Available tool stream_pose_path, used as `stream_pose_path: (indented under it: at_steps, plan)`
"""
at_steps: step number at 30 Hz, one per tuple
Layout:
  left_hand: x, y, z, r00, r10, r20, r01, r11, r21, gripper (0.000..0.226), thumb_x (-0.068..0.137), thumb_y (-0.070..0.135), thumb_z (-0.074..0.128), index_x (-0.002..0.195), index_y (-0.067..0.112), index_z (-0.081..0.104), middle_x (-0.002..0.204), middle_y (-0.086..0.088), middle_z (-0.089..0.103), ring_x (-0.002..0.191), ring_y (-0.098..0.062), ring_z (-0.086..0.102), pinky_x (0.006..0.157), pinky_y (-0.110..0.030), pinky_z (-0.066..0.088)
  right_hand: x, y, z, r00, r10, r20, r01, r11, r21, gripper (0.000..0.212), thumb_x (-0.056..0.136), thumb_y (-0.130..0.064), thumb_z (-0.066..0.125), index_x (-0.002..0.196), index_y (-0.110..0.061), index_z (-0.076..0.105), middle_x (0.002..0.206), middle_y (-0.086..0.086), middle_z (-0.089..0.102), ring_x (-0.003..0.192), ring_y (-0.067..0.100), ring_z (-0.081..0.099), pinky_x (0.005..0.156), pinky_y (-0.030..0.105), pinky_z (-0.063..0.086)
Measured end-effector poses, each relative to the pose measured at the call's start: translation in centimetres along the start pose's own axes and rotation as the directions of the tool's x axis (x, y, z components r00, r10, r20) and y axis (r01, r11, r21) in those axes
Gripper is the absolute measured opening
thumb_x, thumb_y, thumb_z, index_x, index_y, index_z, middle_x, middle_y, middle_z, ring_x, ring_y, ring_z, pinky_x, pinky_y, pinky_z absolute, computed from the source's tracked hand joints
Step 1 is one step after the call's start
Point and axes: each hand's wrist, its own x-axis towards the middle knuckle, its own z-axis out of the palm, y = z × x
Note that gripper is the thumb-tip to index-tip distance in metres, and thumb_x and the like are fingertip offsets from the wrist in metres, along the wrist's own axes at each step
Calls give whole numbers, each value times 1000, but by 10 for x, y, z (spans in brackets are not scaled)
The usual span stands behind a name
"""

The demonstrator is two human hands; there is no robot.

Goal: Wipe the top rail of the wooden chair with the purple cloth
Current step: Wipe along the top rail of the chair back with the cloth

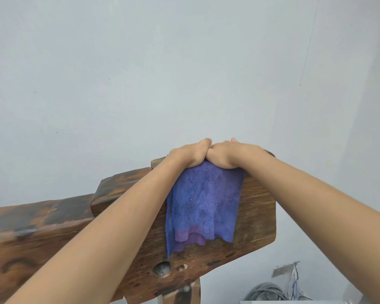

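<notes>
The purple cloth (203, 200) hangs over the top rail (257, 207) of the wooden chair (53, 238), draped down the rail's near face at the right end, its lower hem ragged and uneven, with a paler violet layer showing beneath the blue-purple one. I have both hands on its upper fold, side by side and touching at the knuckles on the rail's top edge. My left hand (188, 154) curls over the cloth's left corner, fingers bent down the far side of the rail; my right hand (230, 155) presses on the right corner, fingers likewise wrapped over the far edge, so the fingertips are mostly hidden. Both hands clamp the cloth against the wood. My bare forearms reach in from the near corners of the view. The rail is dark, glossy, heavily grained timber, stepping down in blocks toward the left; a round knot hole (162, 269) sits below the cloth. A pale wall (140, 62) fills the far side. Low at the near right lie a grey bundle (266, 291) and a metal bracket (283, 269). No writing or label is legible anywhere.
</notes>
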Motion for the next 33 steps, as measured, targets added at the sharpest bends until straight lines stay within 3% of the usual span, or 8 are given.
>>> stream_pose_path:
  at_steps: [5,11,14,18,21,23,26,33]
  plan:
    - [-8,0,1,999,37,3,-37,998,51,73,98,51,12,150,17,50,161,-14,41,148,-31,37,123,-51,20,-11,0,5,997,-15,-78,15,1000,-1,63,102,-33,15,159,-20,39,163,8,42,152,25,33,127,50,1]
    - [-34,0,4,985,169,39,-171,983,59,63,106,43,8,156,21,41,165,-8,36,153,-25,31,126,-46,17,-39,-3,12,985,-17,-170,25,999,45,59,102,-32,20,154,-19,45,157,7,49,146,25,42,124,47,20]
    - [-57,-1,9,959,281,25,-281,949,143,61,108,38,7,156,18,38,163,-7,40,151,-23,34,125,-43,20,-64,-8,26,957,-23,-290,11,999,-43,54,104,-27,22,148,-9,48,148,15,55,138,31,47,119,47,28]
    - [-77,-1,20,951,306,-51,-276,910,309,52,108,32,11,145,12,42,146,-11,51,142,-29,41,116,-54,31,-89,-15,47,926,48,-374,-93,990,-103,61,102,-27,27,154,3,35,158,24,41,150,34,34,124,45,18]
    - [-74,0,19,958,284,-50,-259,924,282,44,109,22,14,133,5,47,137,-13,54,135,-30,45,114,-48,33,-87,-15,46,921,49,-386,-101,988,-115,59,99,-28,30,148,2,42,151,23,49,144,34,41,122,44,21]
    - [-69,3,18,960,276,-44,-256,932,258,43,110,21,13,127,4,48,136,-13,55,134,-29,46,114,-45,31,-80,-11,40,926,31,-377,-83,989,-123,52,99,-29,31,138,-1,52,139,21,59,133,34,50,116,43,27]
    - [-57,10,17,967,254,-18,-239,931,275,53,109,28,10,145,9,43,152,-10,48,144,-30,41,117,-50,29,-67,0,29,950,-8,-312,-38,989,-141,51,100,-30,28,138,-7,54,134,17,63,127,33,54,112,45,31]
    - [-14,31,20,987,155,48,-157,987,22,69,102,47,9,151,19,49,161,-9,43,149,-27,37,124,-46,21,-27,28,3,998,-30,-63,23,994,-108,61,103,-29,15,160,-20,36,159,7,46,149,27,36,127,52,3]
